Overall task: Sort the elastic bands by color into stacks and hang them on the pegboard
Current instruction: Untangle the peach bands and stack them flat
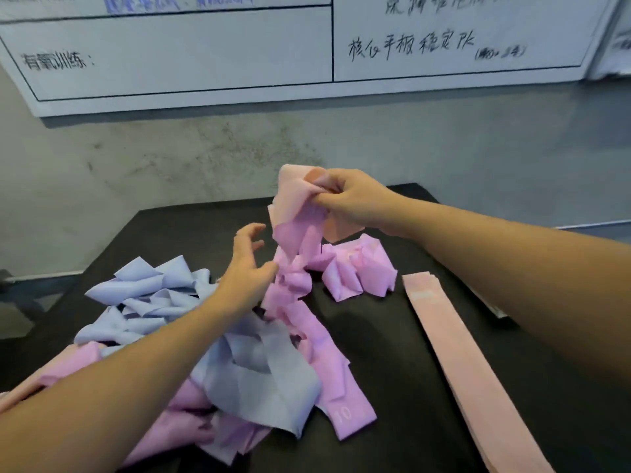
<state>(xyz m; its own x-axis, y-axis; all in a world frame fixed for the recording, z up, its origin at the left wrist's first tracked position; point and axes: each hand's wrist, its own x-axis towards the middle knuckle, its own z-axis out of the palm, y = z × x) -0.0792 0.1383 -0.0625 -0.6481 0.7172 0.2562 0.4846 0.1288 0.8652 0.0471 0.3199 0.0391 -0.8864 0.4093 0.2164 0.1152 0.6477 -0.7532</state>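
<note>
Above the black table's [392,336] far edge, the right hand [355,199] pinches a peach band [293,189] tangled with pink bands [297,268]; the left hand [247,264], fingers spread, reaches in. Sorting continues; next, likely freeing peach for the stack [454,339] along the right edge.

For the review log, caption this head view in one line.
Right hand lifts a peach band from tangled pink bands; left hand reaches in.

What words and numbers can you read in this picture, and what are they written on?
"10": white digits on the end of a pink elastic band lying on the black table.
"有氧训练:": printed on the white wall chart, left box.
"核心平板稳定队": my best reading of the handwriting in the chart's right box.
Too blurred to read: the chart's top lines, the bracketed note, and the white mark on the peach flat band stack.
</note>
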